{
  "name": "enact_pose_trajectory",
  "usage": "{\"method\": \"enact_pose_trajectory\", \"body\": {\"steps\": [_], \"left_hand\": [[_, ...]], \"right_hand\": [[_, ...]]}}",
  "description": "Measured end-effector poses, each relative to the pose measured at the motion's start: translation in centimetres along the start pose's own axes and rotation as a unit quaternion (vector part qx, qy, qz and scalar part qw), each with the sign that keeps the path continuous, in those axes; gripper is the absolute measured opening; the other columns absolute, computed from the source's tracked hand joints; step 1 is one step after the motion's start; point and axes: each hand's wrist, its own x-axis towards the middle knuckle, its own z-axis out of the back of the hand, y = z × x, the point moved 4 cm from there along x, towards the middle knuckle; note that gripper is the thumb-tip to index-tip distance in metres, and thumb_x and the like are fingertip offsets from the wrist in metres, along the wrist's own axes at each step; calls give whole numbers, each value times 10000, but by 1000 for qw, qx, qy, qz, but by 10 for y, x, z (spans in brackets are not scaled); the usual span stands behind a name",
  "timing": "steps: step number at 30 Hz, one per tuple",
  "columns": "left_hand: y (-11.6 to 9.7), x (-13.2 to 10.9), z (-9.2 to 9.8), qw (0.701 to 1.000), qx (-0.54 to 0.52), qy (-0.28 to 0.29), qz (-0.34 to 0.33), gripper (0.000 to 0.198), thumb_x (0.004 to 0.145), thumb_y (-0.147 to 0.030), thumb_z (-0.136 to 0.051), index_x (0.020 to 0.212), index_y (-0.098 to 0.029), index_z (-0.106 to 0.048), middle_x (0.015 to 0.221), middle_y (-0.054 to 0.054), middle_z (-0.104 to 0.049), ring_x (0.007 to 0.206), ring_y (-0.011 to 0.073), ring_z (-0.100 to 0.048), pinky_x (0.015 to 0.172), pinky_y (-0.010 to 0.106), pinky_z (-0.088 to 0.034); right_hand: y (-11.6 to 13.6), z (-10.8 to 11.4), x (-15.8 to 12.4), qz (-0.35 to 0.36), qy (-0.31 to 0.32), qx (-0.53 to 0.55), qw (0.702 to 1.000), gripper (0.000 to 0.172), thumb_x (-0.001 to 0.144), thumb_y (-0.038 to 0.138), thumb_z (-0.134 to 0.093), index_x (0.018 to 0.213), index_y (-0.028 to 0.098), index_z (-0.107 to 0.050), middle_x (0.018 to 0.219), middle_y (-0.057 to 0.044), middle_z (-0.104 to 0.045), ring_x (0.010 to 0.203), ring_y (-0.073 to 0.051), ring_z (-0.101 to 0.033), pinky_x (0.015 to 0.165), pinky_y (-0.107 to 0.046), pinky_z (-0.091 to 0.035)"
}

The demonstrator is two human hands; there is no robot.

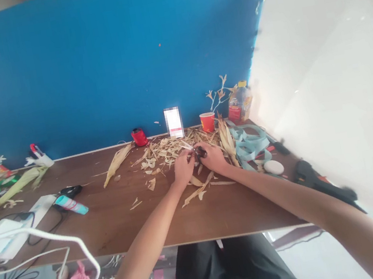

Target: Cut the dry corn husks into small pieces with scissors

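Note:
Both my hands are close together over a pile of cut dried corn husk (164,149) on the brown table. My right hand (213,158) is closed around the dark handles of a pair of scissors (201,152). Pale, thin shapes that look like the blades point up and left. My left hand (183,168) is pinched shut right beside the scissors; what its fingertips hold is too small to make out. A whole dried husk (227,139) stands just right of my right hand, and another husk (117,164) lies to the left. Loose strips (199,191) lie below my wrists.
Behind the pile are a red roll (139,137), a red paper cup (208,122) and a plastic bottle (239,102). Blue-green ribbon (250,141), a white disc (273,167) and a black glue gun (320,185) lie right. Left are a power strip (28,225) and a blue tube (71,205).

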Motion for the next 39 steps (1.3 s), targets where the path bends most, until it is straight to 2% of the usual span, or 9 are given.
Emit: {"method": "enact_pose_trajectory", "body": {"steps": [12,25,34,39], "left_hand": [[4,2,-3,1000,8,7,0,144,871,-215,-490,899,-166,-623,863,52,-673,762,174,-625,722,283,-468],[2,2,0,999,49,-6,-1,133,864,-212,-513,887,-165,-635,851,54,-665,771,186,-611,726,288,-450],[5,3,-1,998,62,7,3,154,853,-190,-514,902,-167,-658,881,68,-670,815,201,-611,762,303,-453],[2,2,3,999,47,-22,15,182,876,-228,-489,919,-168,-656,891,71,-667,842,201,-614,776,305,-462]], "right_hand": [[-2,-1,0,-8,15,-14,1000,389,748,165,-528,1114,275,-607,970,2,-710,842,-212,-643,771,-297,-459],[0,-1,-1,-28,26,-59,998,272,776,237,-528,1025,267,-633,903,-6,-716,795,-212,-639,723,-291,-438],[1,-3,-3,-21,36,-78,996,346,736,220,-532,1061,282,-634,915,8,-719,778,-210,-639,703,-285,-440],[3,-1,-4,-9,15,-47,999,410,719,203,-538,1118,274,-595,931,1,-714,800,-216,-643,728,-295,-458]]}}
